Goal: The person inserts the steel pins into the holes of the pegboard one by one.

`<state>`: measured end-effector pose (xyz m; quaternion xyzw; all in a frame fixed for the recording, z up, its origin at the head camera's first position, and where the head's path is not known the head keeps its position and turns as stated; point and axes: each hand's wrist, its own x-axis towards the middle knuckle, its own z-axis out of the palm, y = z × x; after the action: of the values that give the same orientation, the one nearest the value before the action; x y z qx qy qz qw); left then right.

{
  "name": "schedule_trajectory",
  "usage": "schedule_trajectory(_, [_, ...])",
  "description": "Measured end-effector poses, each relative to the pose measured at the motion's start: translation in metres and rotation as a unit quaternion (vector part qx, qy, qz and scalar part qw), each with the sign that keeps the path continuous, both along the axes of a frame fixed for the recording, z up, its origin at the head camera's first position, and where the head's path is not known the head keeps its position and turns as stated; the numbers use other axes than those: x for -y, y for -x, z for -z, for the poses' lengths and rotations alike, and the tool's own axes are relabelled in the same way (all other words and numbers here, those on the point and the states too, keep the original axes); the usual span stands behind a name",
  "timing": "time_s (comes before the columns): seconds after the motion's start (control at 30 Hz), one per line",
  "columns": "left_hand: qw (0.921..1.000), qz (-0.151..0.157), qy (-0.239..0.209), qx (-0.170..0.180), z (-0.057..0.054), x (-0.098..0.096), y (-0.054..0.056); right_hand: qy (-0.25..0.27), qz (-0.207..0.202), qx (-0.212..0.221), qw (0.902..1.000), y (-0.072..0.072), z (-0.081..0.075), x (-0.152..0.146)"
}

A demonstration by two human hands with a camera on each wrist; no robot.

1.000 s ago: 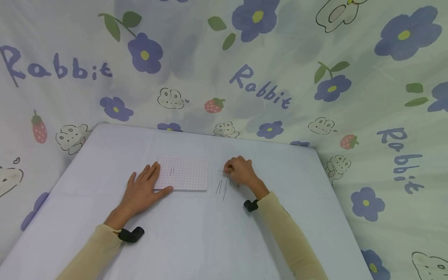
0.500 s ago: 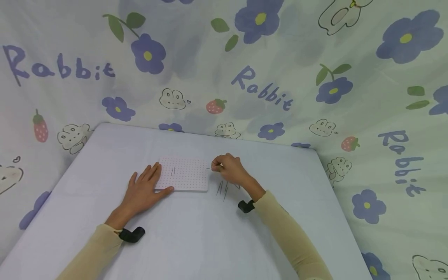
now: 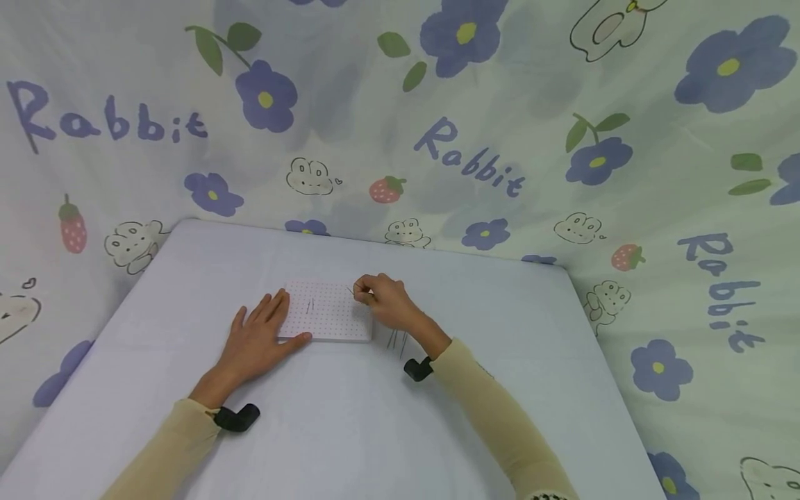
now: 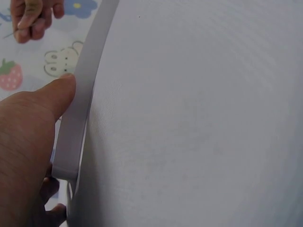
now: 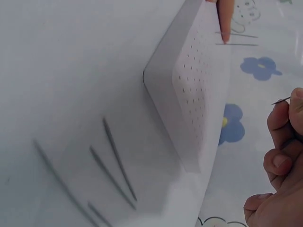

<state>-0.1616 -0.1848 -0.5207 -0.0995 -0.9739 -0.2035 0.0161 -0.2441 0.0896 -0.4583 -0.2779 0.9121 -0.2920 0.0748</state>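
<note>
A white board [image 3: 331, 321] with a grid of small holes lies flat on the table. Its left side is steadied by my left hand [image 3: 256, 342], fingers outstretched on that edge. In the left wrist view the thumb [image 4: 61, 92] touches the board's side wall [image 4: 80, 118]. Two thin dark needles [image 3: 310, 306] stand in the left part of the board. My right hand [image 3: 389, 301] is above the board's right edge, pinching another thin needle [image 5: 281, 100] between thumb and forefinger, tip pointing left. The other right-hand fingers [image 5: 278, 161] are curled.
Several loose needles [image 5: 118, 158] lie on the white table [image 3: 350, 417] just right of the board, partly below my right wrist. A printed fabric [image 3: 350, 139] with flowers and rabbits hangs behind the table.
My right hand has moved left with the pinched needle, from beside the loose needles to over the board's right edge. The left hand stays on the board.
</note>
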Motion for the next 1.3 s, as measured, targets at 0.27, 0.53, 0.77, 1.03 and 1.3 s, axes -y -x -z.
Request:
schedule_trajectory(0.27, [1.0, 0.004, -0.001, -0.001, 0.0, -0.001, 0.0, -0.002, -0.018, 0.006, 0.9998, -0.002, 0.009, 0.03])
schedule_trajectory(0.53, [1.0, 0.006, 0.0, -0.003, 0.002, 0.001, 0.002, -0.028, -0.066, -0.022, 0.9972, -0.01, 0.021, 0.055])
schedule_trajectory(0.77, [1.0, 0.006, -0.001, -0.001, 0.001, 0.001, 0.002, -0.062, -0.065, -0.068, 0.9937, -0.013, 0.03, 0.065])
schedule_trajectory(1.03, [0.9999, 0.008, -0.006, -0.003, 0.0, 0.002, 0.001, -0.091, -0.059, -0.092, 0.9898, -0.017, 0.028, 0.071])
schedule_trajectory(1.3, [0.9999, 0.009, -0.005, -0.004, 0.001, 0.003, 0.002, -0.111, -0.063, -0.113, 0.9854, -0.02, 0.028, 0.073])
